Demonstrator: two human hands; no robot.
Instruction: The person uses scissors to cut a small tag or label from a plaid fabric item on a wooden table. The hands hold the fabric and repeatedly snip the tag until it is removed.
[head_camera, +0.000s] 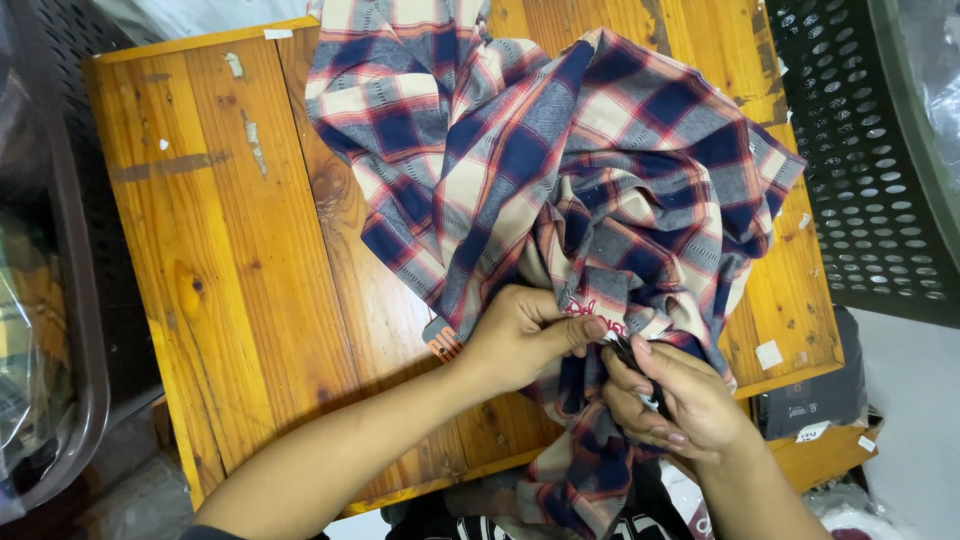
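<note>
Your left hand and right hand both pinch the crumpled navy, cream and red plaid cotton shirt at the near edge of the orange wooden plank counter. The shirt lies heaped toward the counter's far right corner, its lower part hanging over the near edge.

left hand + right hand | pinching plaid shirt | wooden table

I see a worn wooden table with pale paper scraps stuck on it. Right of the table stands a dark green perforated crate; left of it, a brown perforated basket, perhaps holding clear plastic.
</note>
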